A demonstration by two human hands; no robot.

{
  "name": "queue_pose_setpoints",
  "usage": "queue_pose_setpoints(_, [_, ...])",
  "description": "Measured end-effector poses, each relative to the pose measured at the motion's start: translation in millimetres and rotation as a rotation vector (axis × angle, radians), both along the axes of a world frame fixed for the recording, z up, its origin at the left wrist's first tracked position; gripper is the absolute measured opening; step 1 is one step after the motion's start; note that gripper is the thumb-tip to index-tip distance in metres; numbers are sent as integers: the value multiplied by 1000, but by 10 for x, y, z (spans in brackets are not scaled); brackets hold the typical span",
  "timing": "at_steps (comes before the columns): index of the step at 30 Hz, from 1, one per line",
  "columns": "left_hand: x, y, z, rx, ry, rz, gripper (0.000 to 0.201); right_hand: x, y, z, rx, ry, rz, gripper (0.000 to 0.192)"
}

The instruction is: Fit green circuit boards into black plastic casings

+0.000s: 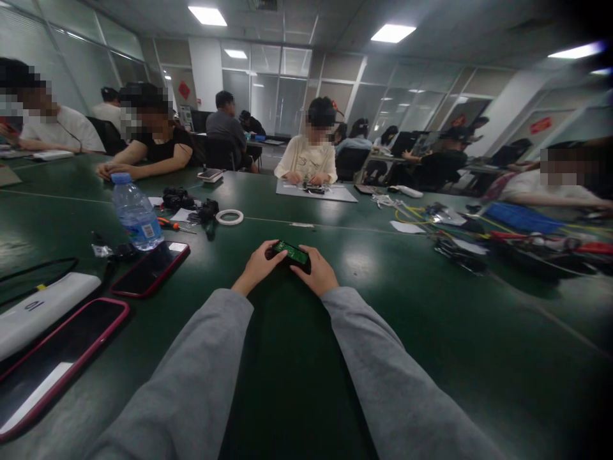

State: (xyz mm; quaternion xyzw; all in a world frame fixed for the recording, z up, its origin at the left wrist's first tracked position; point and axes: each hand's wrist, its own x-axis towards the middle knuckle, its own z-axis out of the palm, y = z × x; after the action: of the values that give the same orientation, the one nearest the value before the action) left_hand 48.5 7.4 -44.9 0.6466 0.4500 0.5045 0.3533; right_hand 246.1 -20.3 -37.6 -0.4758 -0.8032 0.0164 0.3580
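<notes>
You sit at a long dark green table (431, 332) in a bright open office with glass partitions and ceiling light panels; other people work along its far side and at desks behind. At your far left a white oblong case (38, 310) lies by the edge; just below it a phone with a pink rim (52, 364) lies face up; a second phone with a red rim (151, 268) lies a little further in, touching or nearly touching the base of an upright water bottle (136, 214). Beyond the bottle sit black parts (189, 204) and a white tape ring (229, 217). Across from you a person in a pale top bends over a grey mat (316, 191); to the right, a tangle of yellow cables and tools (460, 236) spreads over the surface, with a blue sheet (522, 218) behind it.

Both your arms, in grey sleeves, reach straight forward and meet at the middle of the table. Your left hand (256, 268) curls round the left end of a small green circuit board (291, 253), thumb on top; your right hand (318, 275) closes on its right end, fingers wrapped under; so both hands grip the board between them, low over the table. It seems to sit in a black casing, though it is too small to be sure.
</notes>
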Motion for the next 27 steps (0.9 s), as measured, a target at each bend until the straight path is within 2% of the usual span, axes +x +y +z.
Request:
queue_pose_setpoints(7, [-27,-86,150,14,-101,-4,40,13,29,-33,-30,-3,34,64])
queue_pose_setpoints(12, [-37,-106,166,9,-155,-40,38,23,40,-57,-29,-11,51,64])
queue_pose_setpoints(17, [-30,-116,183,8,-125,-26,38,17,-4,9,-7,-22,57,71])
queue_pose_setpoints(27, [-20,-68,128,67,-102,14,37,-7,-56,77,52,-163,32,53])
